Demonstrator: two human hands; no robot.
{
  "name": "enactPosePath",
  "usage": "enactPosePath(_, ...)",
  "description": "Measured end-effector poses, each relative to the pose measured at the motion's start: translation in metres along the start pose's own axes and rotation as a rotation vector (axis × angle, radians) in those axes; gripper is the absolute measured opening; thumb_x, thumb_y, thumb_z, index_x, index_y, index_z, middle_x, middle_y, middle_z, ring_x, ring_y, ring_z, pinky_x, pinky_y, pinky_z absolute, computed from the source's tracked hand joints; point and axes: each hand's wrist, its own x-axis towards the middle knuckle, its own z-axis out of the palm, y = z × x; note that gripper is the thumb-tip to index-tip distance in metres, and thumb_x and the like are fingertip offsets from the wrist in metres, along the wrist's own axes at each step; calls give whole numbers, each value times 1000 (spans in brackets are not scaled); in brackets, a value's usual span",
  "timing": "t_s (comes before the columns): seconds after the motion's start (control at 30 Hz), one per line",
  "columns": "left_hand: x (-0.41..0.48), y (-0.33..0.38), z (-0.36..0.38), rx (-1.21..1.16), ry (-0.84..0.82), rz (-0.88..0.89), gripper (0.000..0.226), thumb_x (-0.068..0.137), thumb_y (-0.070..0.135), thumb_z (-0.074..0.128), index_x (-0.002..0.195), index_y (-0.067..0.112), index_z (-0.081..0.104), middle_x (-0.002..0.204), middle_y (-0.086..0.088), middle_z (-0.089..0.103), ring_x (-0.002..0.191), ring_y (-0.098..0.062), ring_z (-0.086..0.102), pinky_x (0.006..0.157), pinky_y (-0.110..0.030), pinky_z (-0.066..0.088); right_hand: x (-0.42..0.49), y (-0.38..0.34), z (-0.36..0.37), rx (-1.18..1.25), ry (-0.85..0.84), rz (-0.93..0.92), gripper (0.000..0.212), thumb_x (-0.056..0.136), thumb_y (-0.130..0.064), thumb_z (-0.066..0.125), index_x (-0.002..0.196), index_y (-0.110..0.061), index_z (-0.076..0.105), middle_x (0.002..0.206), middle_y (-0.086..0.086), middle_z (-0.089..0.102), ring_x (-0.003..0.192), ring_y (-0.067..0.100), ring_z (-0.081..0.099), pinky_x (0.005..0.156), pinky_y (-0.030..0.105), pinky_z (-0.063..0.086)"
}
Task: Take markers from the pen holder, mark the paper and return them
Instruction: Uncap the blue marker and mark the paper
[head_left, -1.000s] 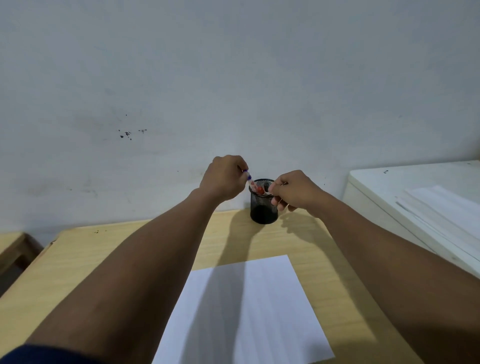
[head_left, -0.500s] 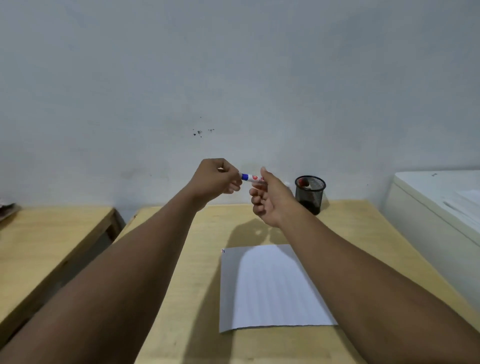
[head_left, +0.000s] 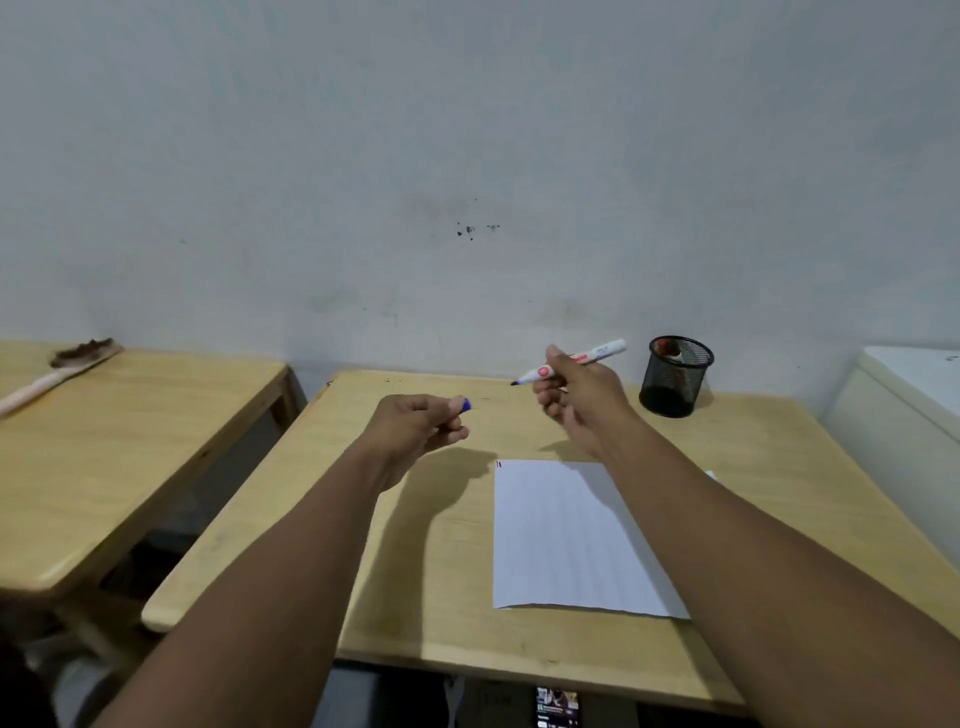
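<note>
My right hand (head_left: 576, 397) holds a white marker (head_left: 602, 352) with its blue tip bare and pointing left, above the far part of the wooden desk (head_left: 426, 571). My left hand (head_left: 415, 426) is closed on the blue cap (head_left: 465, 404), a short way left of the marker tip. A white sheet of paper (head_left: 561, 535) lies on the desk below my right hand, with a small red and dark mark at its top left corner. The black mesh pen holder (head_left: 674, 378) stands at the desk's back right with another marker inside.
A second wooden table (head_left: 104, 441) stands to the left with a brush (head_left: 57, 370) lying on it. A white cabinet (head_left: 904, 415) is at the right edge. A phone (head_left: 557, 706) shows below the desk's front edge. A grey wall is behind.
Both hands came away from the pen holder with a marker. The cap was pulled off and the hands moved apart, the left keeping the cap. The camera view shifted left.
</note>
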Motion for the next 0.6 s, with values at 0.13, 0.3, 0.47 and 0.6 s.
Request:
enactPosePath(0.13, -1, -18, -24, 250, 61, 24, 13, 91, 14, 76, 89, 1, 73, 85, -12, 70, 77, -25, 65, 67, -27, 58, 9, -10, -36, -182, 62, -39, 28, 99, -32, 64, 86, -8, 64, 69, 11, 68, 49, 16, 68, 44, 23, 46)
enactPosePath(0.3, 0, -33, 15, 414, -61, 35, 21, 93, 18, 74, 96, -3, 74, 93, -11, 78, 45, -9, 57, 45, -18, 43, 3, 19, -22, -230, -3, 46, 29, 97, -28, 67, 95, 0, 70, 83, 21, 77, 65, 24, 78, 57, 31, 60)
enactPosePath(0.47, 6, -51, 18, 552, -132, -37, 20, 90, 23, 76, 89, 2, 75, 64, -7, 72, 42, -13, 51, 54, -22, 44, 2, 60, -13, -416, 37, -66, 17, 81, -14, 73, 87, 2, 74, 82, 27, 77, 62, 27, 75, 62, 43, 60)
enactPosePath(0.6, 8, -50, 16, 589, -166, -7, 21, 87, 20, 79, 91, 0, 75, 52, 5, 60, 41, -14, 51, 51, -21, 45, 4, 81, -12, -498, 76, -104, 9, 72, -11, 69, 77, -4, 71, 65, 15, 75, 60, 30, 74, 55, 35, 52)
